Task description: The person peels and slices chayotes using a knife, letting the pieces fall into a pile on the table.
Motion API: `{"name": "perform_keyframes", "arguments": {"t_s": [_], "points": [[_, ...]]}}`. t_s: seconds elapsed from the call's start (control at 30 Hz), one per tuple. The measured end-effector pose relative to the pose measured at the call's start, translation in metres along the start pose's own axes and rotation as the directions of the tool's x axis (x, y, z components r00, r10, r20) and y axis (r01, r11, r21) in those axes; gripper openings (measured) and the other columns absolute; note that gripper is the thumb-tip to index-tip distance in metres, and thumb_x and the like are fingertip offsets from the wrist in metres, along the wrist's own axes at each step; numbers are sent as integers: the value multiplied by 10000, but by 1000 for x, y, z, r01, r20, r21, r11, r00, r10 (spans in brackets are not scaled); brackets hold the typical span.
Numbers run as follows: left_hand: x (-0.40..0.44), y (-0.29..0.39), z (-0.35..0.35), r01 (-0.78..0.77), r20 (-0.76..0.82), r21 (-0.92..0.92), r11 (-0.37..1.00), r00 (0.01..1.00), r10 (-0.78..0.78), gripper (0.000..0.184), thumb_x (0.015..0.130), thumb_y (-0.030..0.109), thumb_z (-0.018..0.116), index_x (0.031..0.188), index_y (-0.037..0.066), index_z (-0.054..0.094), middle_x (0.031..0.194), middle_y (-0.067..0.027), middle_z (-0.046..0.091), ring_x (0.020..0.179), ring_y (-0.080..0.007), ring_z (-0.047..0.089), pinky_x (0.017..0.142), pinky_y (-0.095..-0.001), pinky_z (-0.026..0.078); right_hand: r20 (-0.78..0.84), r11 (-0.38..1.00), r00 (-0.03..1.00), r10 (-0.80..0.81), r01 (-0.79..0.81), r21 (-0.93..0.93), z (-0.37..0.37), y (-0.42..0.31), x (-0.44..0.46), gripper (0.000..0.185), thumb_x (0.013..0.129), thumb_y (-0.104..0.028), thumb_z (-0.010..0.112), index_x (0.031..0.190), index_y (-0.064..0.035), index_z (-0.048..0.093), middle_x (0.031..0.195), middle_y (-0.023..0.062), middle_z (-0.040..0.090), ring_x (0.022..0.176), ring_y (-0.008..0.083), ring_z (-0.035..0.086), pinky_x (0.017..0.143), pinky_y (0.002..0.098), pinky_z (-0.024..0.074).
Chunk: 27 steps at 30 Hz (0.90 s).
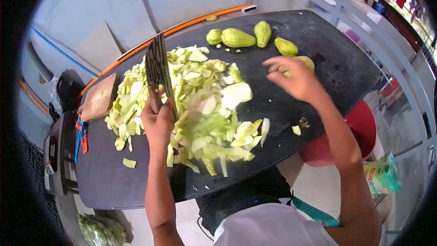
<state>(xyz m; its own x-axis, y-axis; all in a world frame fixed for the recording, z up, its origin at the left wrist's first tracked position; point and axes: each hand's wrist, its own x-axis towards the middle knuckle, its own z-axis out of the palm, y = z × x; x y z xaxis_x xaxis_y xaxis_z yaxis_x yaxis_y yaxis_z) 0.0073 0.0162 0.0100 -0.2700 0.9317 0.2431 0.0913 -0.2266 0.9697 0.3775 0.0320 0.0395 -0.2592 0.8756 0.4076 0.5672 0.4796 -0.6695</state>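
My left hand (pixel 158 120) is closed round the brown handle of a knife (pixel 157 64), whose dark, patterned blade points up and away. Under and beside it spreads a big pile of pale green chayote slices (pixel 200 105) on the black table (pixel 114 173). My right hand (pixel 291 75), slightly blurred, is raised at the right with its fingers apart, in front of a whole chayote (pixel 306 63) that it partly hides. Further whole green chayotes (pixel 238 38) lie along the far side of the table.
A wooden board (pixel 99 97) lies at the table's left edge, near orange-handled scissors (pixel 84 141). A red basin (pixel 359 127) stands below the right edge, beside a green packet (pixel 382 175). Metal railing (pixel 391 50) runs along the right. A bag of greens (pixel 102 230) sits at lower left.
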Motion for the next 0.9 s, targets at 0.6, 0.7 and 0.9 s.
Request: {"name": "perform_keyframes", "arguments": {"t_s": [0.6,0.7,0.9], "points": [[-11,14,1,6,67,-92,996,998,0,306,909,65,684,1193,-29,620,720,85,480,620,-8,374,537,-209,292,118,995,992,-51,60,-75,106,29,80,306,778,-102,811,969,-26,585,959,102,634,842,198,651,721,362,536],[-10,13,1,11,53,-82,997,999,-7,330,909,70,687,1212,-37,612,738,78,507,626,-4,395,544,-198,303,122,947,949,-289,303,-108,114,4,53,287,784,-79,784,993,-38,593,972,135,597,995,338,623,876,402,491],[-12,16,3,67,80,-104,992,995,-59,342,914,80,690,1225,-35,608,744,76,523,623,0,400,541,-196,309,-18,971,977,-211,207,-122,111,20,46,213,863,-60,719,1024,-22,585,1061,126,622,1026,324,629,921,378,496]]}}
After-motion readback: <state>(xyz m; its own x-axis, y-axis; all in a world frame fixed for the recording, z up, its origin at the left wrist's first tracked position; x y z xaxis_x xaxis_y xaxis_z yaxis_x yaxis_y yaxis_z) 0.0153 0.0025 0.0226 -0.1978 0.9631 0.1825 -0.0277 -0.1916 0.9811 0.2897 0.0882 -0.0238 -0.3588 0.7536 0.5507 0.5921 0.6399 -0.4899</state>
